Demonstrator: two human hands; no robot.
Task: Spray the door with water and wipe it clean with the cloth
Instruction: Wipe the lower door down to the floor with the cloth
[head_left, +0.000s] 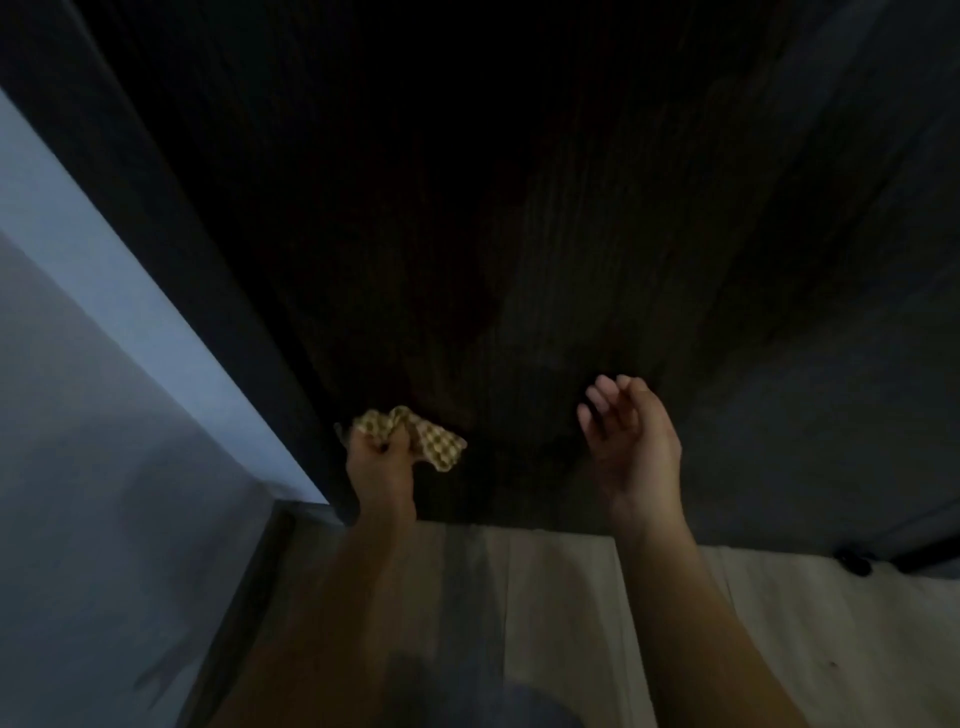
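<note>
Pale blue-grey painted wall (78, 364) fills the left side of the head view, meeting a dark strip of door frame (171, 260) that slants down toward the floor. Right of the frame stands the dark brown wood-grain door (467, 208), which takes up most of the upper picture and is dim, so little of its surface detail can be told.

Low on the door, near its left edge and just above its bottom, the left hand (379, 457) reaches forward with its fingers curled tightly round a crumpled yellow-and-white checked cloth (421, 436). The bunched cloth sticks out above and to the right of the fist and lies against the door's lower part.

Farther right, well apart from the cloth, the right hand (631, 441) is raised in front of the door with palm turned leftward, its fingers (602, 400) loosely bent and holding nothing.

Below the door runs a light grey wood-plank floor (545, 597), crossed by both bare forearms. At the far right, by the door's bottom edge, sits a small dark object (852, 561) too dim to identify.
</note>
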